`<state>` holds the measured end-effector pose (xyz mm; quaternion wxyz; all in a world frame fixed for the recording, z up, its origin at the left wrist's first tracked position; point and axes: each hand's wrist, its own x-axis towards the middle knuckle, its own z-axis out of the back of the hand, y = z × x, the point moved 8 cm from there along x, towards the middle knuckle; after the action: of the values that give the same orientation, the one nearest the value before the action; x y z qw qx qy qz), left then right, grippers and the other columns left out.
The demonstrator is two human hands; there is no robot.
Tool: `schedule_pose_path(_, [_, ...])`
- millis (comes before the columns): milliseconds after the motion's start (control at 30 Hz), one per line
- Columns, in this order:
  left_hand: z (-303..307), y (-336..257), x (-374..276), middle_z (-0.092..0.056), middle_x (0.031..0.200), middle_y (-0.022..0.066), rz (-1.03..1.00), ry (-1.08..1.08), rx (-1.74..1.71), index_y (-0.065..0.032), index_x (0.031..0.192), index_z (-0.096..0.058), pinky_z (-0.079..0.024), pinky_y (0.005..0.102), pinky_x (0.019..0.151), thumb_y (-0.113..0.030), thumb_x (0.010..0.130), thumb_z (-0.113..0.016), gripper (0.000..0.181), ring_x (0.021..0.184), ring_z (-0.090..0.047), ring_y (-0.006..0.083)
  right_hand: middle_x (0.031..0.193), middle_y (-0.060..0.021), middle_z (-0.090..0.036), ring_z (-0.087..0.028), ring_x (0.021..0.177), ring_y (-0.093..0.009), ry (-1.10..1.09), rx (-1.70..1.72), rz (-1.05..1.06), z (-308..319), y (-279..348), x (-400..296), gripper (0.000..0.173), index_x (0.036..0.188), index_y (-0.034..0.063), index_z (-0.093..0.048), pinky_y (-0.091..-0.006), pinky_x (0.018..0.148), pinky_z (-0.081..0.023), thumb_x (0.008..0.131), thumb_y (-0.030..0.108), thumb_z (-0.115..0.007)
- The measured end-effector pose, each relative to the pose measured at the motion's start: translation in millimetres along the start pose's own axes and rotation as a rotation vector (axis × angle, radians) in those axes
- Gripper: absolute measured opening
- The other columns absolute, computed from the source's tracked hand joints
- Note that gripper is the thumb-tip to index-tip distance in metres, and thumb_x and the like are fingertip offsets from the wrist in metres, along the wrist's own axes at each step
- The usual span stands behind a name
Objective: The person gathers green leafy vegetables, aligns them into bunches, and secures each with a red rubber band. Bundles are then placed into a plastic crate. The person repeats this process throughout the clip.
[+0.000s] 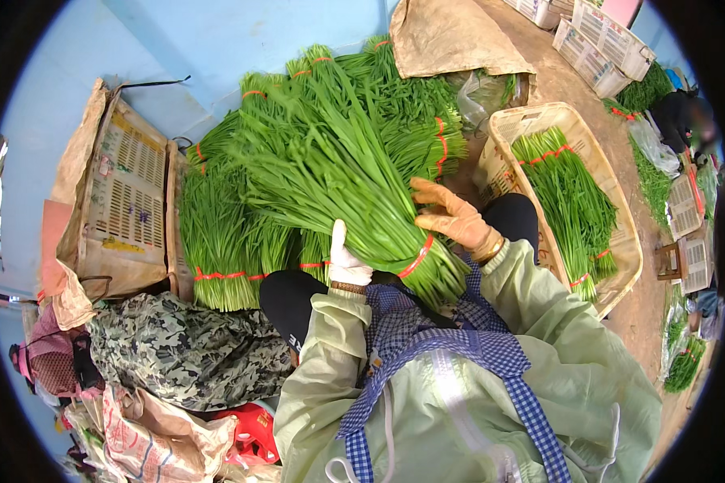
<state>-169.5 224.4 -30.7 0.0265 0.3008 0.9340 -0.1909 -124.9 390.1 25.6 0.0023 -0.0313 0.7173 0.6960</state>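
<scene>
A large bundle of leafy green garlic chives (pixel 332 175) lies slanted across my lap, its cut ends towards me and bound by a red band (pixel 417 256). My left hand (pixel 345 256), in a white glove, grips the bundle's left side, with the thumb up along the stalks; its other fingers are hidden beneath. On the right side, my right hand (pixel 453 217), in an orange glove, has its fingers apart against the edge of the leaves. Below the bundle is a blue checked apron (pixel 393 320).
Banded chive bundles (pixel 217 241) are heaped before me against the blue wall (pixel 175 48). At right, a plastic crate (pixel 631 253) holds more bundles. Another crate (pixel 127 187) stands on its side at left. A person in camouflage clothing (pixel 181 350) is close on my left.
</scene>
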Motion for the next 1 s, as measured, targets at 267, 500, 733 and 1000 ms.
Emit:
schedule_pose_path(267, [7,8,2,-0.053,0.127,0.0131,0.018,-0.023,-0.044,-0.0081,0.13,-0.046,-0.038,0.05,0.1,-0.047,0.086,-0.056,0.06,0.115,-0.05,0.0331,0.077,-0.012,-0.058,-0.057,0.072,-0.03,-0.005,-1.029,0.567,-65,101,-38,0.053,0.11,0.005,-0.059,-0.0401,0.064,-0.045,0.073,0.041,-0.069])
schedule_pose_path(500, [35,15,9,-0.056,0.123,0.0115,0.015,-0.138,-0.069,-0.0075,0.128,-0.049,-0.042,0.0482,0.097,-0.047,0.085,-0.059,0.059,0.111,-0.054,0.031,0.079,-0.0064,-0.063,-0.062,0.073,-0.023,0.667,-0.928,0.483,-110,44,-63,0.016,0.088,0.0076,-0.064,-0.0325,0.063,-0.05,0.083,0.022,-0.061])
schedule_pose_path(733, [25,25,5,-0.052,0.129,0.011,0.027,-0.025,-0.12,-0.0069,0.131,-0.046,-0.04,0.0468,0.1,-0.048,0.088,-0.055,0.06,0.116,-0.05,0.0301,0.126,-0.0108,-0.054,-0.053,0.11,-0.015,0.042,0.15,-0.243,19,2,11,0.061,0.137,0.0008,-0.036,-0.0291,0.094,-0.043,0.087,0.025,-0.063])
schedule_pose_path(1000, [9,17,-3,-0.037,0.14,0.0186,-0.016,0.158,0.019,-0.0092,0.142,-0.026,-0.032,0.0511,0.104,-0.042,0.093,-0.048,0.063,0.128,-0.037,0.0352,0.112,-0.008,-0.062,-0.061,0.099,-0.018,-0.026,0.553,-0.42,6,-81,6,0.053,0.125,0.003,-0.051,-0.0324,0.091,-0.046,0.077,0.013,-0.073])
